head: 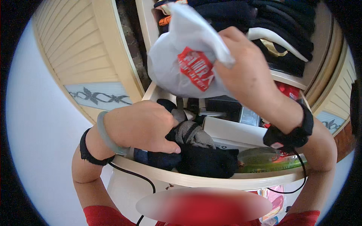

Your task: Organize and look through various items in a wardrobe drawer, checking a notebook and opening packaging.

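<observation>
My right hand (pixel 246 67) grips a white plastic bag (pixel 169 59) with a red printed patch and lifts it above an open drawer (pixel 181 179). My left hand (pixel 141 127) reaches into the left part of the drawer, its fingers over rolled socks; whether it holds one is hidden. A grey rolled sock (pixel 195 135) lies just beside its fingers. Below that is a black sock bundle (pixel 209 161), with a dark blue one (pixel 161 159) to its left. A white box (pixel 234 131) lies in the middle of the drawer.
A clear green-tinted package (pixel 260 161) lies at the drawer's front right. Behind the white box is a black box (pixel 223 107). Folded dark clothes (pixel 282 17) and a white curved band (pixel 277 41) occupy the shelf above. Louvred doors (pixel 73 42) flank the cabinet. Black cables hang from both wrists.
</observation>
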Tool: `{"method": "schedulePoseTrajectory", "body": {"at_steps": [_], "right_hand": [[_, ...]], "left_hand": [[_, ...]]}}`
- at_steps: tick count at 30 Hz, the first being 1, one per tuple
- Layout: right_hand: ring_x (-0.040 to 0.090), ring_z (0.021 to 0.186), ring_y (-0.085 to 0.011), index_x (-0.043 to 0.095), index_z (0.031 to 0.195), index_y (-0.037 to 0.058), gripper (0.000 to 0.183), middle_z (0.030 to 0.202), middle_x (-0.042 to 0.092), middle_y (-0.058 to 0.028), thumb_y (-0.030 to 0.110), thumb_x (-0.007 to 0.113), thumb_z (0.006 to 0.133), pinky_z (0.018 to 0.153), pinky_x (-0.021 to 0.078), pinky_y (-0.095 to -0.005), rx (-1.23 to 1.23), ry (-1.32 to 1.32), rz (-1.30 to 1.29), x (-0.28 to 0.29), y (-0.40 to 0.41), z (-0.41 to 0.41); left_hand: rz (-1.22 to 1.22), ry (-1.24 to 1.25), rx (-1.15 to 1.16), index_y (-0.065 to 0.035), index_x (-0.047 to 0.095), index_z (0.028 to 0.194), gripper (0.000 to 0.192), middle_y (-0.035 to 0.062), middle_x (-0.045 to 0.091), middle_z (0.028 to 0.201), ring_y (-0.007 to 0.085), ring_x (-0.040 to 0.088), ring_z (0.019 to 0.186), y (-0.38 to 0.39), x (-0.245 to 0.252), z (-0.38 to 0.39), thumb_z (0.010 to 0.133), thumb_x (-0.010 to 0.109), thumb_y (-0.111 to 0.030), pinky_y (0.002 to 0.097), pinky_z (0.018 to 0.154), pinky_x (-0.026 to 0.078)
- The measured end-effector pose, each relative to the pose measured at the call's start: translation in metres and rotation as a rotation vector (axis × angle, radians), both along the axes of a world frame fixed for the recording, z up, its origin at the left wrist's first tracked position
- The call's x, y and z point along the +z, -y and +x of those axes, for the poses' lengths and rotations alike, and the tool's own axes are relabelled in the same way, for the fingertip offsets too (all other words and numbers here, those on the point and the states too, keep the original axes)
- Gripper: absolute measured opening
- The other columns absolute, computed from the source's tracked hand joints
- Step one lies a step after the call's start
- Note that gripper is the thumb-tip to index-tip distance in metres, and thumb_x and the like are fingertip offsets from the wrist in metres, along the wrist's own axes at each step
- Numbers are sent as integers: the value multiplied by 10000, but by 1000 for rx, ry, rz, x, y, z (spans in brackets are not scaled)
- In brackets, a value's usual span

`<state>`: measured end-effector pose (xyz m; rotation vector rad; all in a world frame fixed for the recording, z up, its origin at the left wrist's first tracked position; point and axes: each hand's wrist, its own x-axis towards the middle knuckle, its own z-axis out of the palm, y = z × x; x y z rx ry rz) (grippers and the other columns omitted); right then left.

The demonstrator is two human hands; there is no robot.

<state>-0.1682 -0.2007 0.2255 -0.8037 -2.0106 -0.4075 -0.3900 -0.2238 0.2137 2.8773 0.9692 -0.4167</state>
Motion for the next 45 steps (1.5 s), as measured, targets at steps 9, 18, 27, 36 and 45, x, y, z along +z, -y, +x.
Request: {"method": "schedulePoseTrajectory", "body": {"at_steps": [9, 18, 27, 36, 45], "right_hand": [[598, 805, -368, 595, 1082, 7, 306, 950, 581, -144, 10, 543, 780, 735, 485, -383, -208, 119, -18, 7, 0, 15], [609, 825, -284, 503, 1153, 57, 407, 994, 495, -127, 41, 571, 753, 615, 554, -356, -28, 446, -100, -46, -1, -35], [622, 829, -332, 502, 1157, 48, 474, 990, 523, -177, 51, 652, 708, 671, 536, -402, 48, 600, -273, -96, -48, -50], [586, 1009, -383, 494, 1275, 41, 619, 1194, 527, -266, 251, 670, 719, 823, 494, -435, 109, 833, -877, -58, -64, -30], [643, 831, -349, 675, 868, -49, 472, 833, 657, -228, 377, 680, 665, 767, 494, -423, -587, 1035, -1002, -8, -36, 81]], "left_hand": [[-7, 61, -9, 74, 621, 981, 561, 256, 626, 781, 394, 625, 772, 3, -2, -2, 737, 657, -430, 426, 724, 512], [13, 219, 19, 59, 624, 661, 473, 238, 583, 625, 393, 608, 658, 4, -8, -2, 722, 672, -408, 422, 646, 499], [19, 24, -62, 21, 617, 863, 498, 223, 602, 665, 398, 619, 673, 7, 1, 2, 737, 667, -458, 440, 627, 510], [-15, -14, -79, 24, 606, 891, 513, 227, 606, 701, 397, 620, 709, 5, 3, 6, 762, 649, -471, 442, 643, 510], [-167, -61, 16, 15, 527, 1233, 641, 247, 613, 1080, 378, 605, 980, -11, 50, 16, 801, 649, -442, 410, 832, 494]]}}
